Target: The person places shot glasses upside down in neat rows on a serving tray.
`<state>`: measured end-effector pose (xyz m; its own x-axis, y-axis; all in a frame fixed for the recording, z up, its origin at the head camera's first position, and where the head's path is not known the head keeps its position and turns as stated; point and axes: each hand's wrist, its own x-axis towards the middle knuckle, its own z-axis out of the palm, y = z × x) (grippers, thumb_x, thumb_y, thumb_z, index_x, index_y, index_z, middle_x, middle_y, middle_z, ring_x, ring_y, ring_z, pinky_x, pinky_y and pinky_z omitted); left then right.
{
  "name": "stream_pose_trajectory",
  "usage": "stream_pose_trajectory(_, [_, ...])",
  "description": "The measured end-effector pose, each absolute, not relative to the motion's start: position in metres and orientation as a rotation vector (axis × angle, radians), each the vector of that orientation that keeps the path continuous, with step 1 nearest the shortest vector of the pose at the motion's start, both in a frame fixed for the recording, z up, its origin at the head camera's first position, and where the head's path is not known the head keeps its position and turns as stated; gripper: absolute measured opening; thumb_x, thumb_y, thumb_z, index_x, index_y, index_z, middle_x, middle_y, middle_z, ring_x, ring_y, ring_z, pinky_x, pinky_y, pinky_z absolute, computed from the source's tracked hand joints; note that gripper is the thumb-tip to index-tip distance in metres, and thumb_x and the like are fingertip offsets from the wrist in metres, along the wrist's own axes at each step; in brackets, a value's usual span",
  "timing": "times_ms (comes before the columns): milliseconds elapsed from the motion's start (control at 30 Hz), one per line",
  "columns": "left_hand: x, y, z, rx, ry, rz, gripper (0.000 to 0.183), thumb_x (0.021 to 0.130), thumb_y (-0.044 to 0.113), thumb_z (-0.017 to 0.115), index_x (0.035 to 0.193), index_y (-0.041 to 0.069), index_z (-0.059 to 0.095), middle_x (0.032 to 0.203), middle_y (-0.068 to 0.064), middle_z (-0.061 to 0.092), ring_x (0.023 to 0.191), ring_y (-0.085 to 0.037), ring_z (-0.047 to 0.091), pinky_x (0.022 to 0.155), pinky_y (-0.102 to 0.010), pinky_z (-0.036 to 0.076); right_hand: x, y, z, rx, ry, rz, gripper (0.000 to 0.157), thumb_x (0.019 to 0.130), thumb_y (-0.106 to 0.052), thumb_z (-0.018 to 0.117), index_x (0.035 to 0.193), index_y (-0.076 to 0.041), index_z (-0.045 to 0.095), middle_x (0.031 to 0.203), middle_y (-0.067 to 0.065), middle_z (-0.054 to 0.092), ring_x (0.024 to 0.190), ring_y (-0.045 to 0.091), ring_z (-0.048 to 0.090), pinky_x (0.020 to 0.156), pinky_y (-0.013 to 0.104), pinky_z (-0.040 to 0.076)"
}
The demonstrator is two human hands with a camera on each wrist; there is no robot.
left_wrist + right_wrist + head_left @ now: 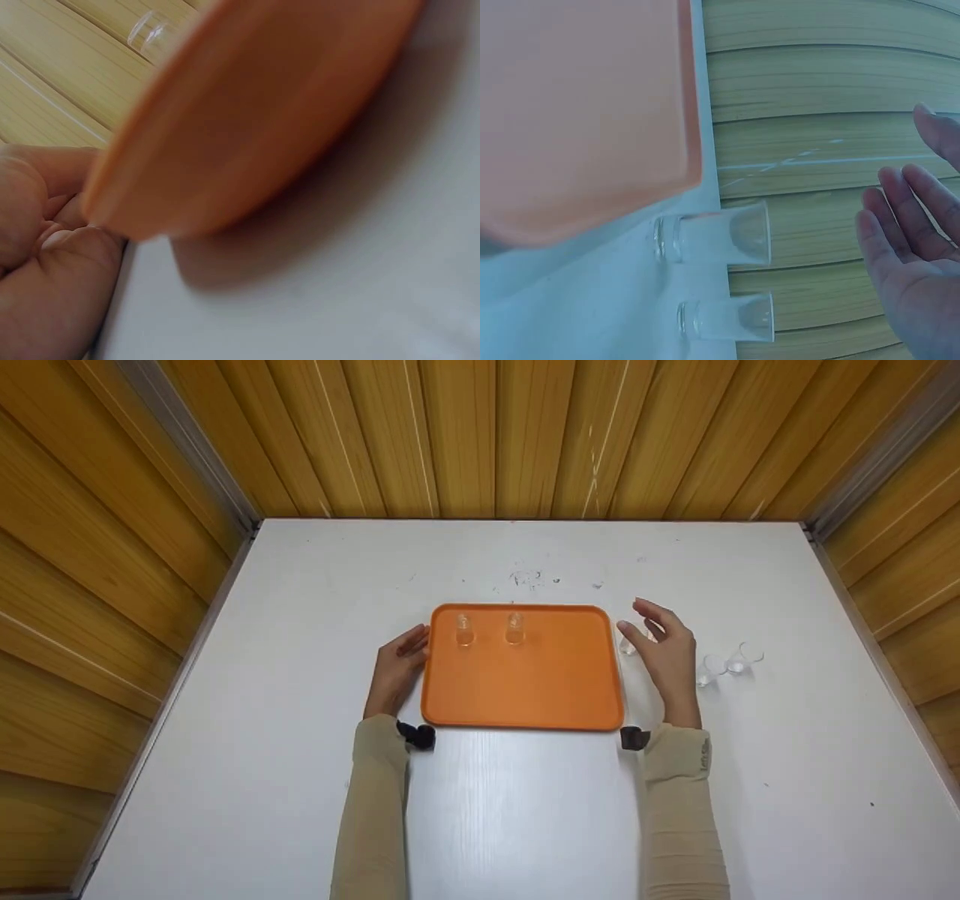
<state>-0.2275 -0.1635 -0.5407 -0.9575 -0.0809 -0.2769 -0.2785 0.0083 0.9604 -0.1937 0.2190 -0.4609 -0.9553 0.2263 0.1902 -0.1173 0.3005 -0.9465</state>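
An orange tray lies on the table, with two small clear glasses, one at the left and another, near its far side. My left hand is at the tray's left edge; its loosely bent fingers meet the rim in the left wrist view, partly hidden. Past the tray's right edge, my right hand is raised with thumb and fingers spread, holding nothing. A clear glass stands by its thumb, partly covered. Two glasses appear beside the tray in the right wrist view, apart from the fingers.
Two more clear glasses, a nearer one and a farther one, are right of my right hand. The white table meets wood-look panel walls at the back and sides. Small dark marks spot the tabletop behind the tray.
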Motion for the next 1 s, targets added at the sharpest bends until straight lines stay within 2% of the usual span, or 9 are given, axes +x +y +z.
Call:
stream_pose_trajectory(167, [-0.228, -0.164, -0.54, -0.399, 2.122, 2.06, 0.049, 0.093, 0.006, 0.061, 0.14, 0.017, 0.051, 0.14, 0.0, 0.054, 0.129, -0.014, 0.051, 0.109, -0.026, 0.043, -0.191, 0.224, -0.466, -0.17, -2.286, 1.696, 0.048, 0.084, -0.013, 0.074, 0.128, 0.0, 0.059, 0.13, 0.014, 0.059, 0.125, 0.022, 0.052, 0.112, 0.028, 0.04])
stream_pose_trajectory(433, [-0.228, -0.164, -0.541, -0.404, 2.117, 2.07, 0.049, 0.093, 0.005, 0.061, 0.139, 0.017, 0.052, 0.14, 0.001, 0.055, 0.129, -0.013, 0.051, 0.109, -0.025, 0.043, -0.192, 0.231, -0.478, -0.265, -2.302, 1.707, 0.053, 0.084, -0.017, 0.075, 0.132, -0.002, 0.057, 0.132, 0.014, 0.058, 0.126, 0.02, 0.051, 0.111, 0.024, 0.041])
stream_pose_trajectory(767, [-0.227, -0.164, -0.54, -0.392, 2.129, 2.068, 0.048, 0.093, 0.007, 0.061, 0.139, 0.016, 0.052, 0.139, 0.0, 0.055, 0.129, -0.014, 0.051, 0.109, -0.027, 0.042, -0.196, 0.238, -0.491, -0.336, -2.332, 1.746, 0.056, 0.086, -0.013, 0.073, 0.136, 0.001, 0.051, 0.137, 0.017, 0.054, 0.13, 0.024, 0.048, 0.112, 0.027, 0.04])
stream_pose_trajectory(1000, [-0.228, -0.163, -0.54, -0.408, 2.111, 2.071, 0.05, 0.093, 0.002, 0.058, 0.14, 0.017, 0.051, 0.14, 0.001, 0.054, 0.129, -0.013, 0.051, 0.108, -0.025, 0.043, -0.196, 0.243, -0.498, -0.344, -2.323, 1.797, 0.056, 0.086, -0.011, 0.072, 0.136, 0.003, 0.05, 0.138, 0.019, 0.053, 0.13, 0.026, 0.048, 0.113, 0.028, 0.039])
